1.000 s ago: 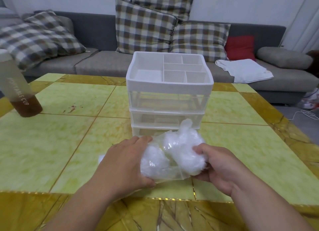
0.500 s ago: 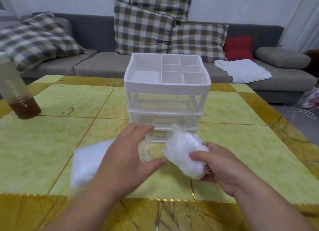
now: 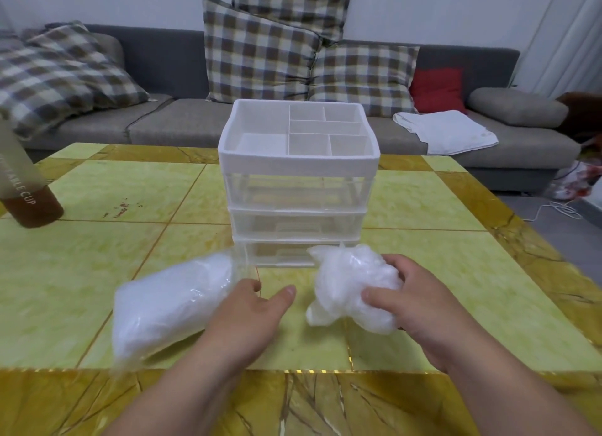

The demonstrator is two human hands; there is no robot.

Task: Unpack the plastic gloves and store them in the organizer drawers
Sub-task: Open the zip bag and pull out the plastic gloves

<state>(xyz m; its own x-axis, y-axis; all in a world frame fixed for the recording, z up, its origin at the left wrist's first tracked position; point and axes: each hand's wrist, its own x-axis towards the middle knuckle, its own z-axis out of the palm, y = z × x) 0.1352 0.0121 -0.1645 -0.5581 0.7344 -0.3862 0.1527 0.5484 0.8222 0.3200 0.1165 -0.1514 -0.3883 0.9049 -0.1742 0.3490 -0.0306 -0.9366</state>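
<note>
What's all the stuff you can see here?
organizer: one, white top, clear drawers, table middle
glove wad: one, white, in right hand
glove bag: one, clear, lying on table
bottle: one, frosted, brown drink, table's left
table: one, yellow-green and gold
sofa: one, grey, behind table
checked cushions: four, brown-white, on sofa
red cushion: one, sofa's right
cloth: one, white, on sofa
left hand: one, against the bag, grip unclear
right hand: one, gripping the wad

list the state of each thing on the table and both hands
organizer, top tray empty, upper two drawers shut
bag, lying flat, stuffed full
glove wad, out of the bag, gripped by right hand
left hand, against the bag, grip unclear
bottle, standing, little brown liquid inside
</note>
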